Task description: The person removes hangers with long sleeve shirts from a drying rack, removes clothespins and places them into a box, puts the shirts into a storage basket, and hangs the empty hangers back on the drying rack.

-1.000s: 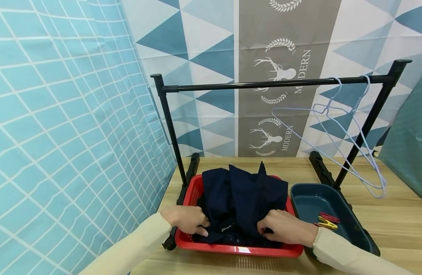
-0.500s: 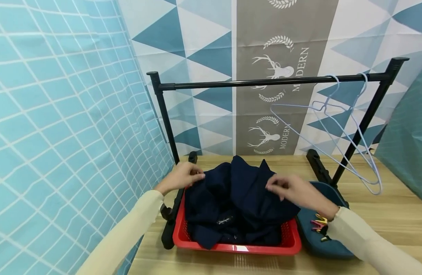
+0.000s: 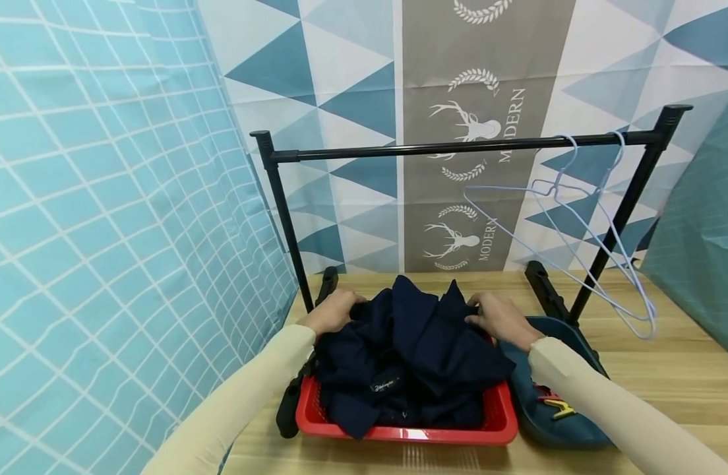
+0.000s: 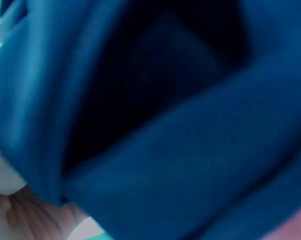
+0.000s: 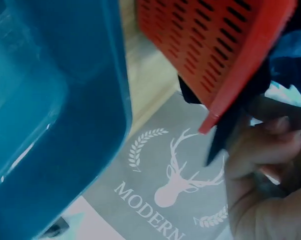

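A dark navy garment with small white lettering lies bunched in a red plastic basket, some of it spilling over the rim. My left hand grips the cloth at its far left, its fingertips partly hidden by folds. At the far right, my right hand pinches the cloth with curled fingers. Blue-looking folds of the garment fill most of the left wrist view, covering much of that hand. The right wrist view catches my right hand beside the basket's slotted wall.
Right of the basket stands a dark teal tray with red and yellow clothespins. Behind rises a black clothes rack, with two pale lilac wire hangers on its right end. A gridded blue sheet covers the left wall.
Both hands left the garment's near part, lifted over it, and came down on its far left and right edges. The cloth now spreads wider, with a flap over the front rim.
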Demonstrator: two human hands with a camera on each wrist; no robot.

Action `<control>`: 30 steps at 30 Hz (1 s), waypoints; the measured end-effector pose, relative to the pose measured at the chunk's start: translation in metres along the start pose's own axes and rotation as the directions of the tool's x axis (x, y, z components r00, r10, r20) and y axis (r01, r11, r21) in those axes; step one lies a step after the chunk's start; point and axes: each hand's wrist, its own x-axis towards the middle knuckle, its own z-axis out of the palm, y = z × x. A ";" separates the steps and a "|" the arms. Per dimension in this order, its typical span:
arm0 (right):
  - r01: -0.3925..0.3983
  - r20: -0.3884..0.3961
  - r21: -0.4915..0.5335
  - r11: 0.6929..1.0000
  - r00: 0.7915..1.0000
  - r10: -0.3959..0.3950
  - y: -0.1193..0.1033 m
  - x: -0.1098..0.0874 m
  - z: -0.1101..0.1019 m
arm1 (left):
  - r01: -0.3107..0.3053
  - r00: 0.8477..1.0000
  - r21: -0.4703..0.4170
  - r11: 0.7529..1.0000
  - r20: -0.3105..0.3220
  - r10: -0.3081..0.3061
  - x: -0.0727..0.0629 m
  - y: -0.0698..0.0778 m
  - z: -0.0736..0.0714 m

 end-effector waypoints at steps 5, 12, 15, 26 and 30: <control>0.075 -0.092 -0.087 0.993 0.992 -0.083 0.000 0.003 0.007 | -0.057 0.987 0.133 0.990 -0.144 0.076 0.002 0.001 0.005; 0.054 -0.058 -0.053 0.997 0.997 -0.057 0.004 0.010 0.007 | 0.008 0.985 0.166 0.986 -0.171 0.021 0.002 0.002 0.000; 0.070 -0.108 0.010 0.998 0.992 -0.068 0.007 0.009 0.003 | 0.000 0.978 0.105 0.994 -0.208 0.023 -0.004 0.004 -0.009; 0.302 -0.229 0.174 0.937 0.938 -0.259 -0.043 -0.042 -0.011 | -0.388 0.912 -0.025 0.921 -0.154 0.380 -0.073 0.042 -0.027; 0.474 -0.021 0.136 0.870 0.879 -0.476 -0.053 -0.069 0.002 | -0.436 0.900 0.095 0.895 0.082 0.429 -0.091 0.056 -0.011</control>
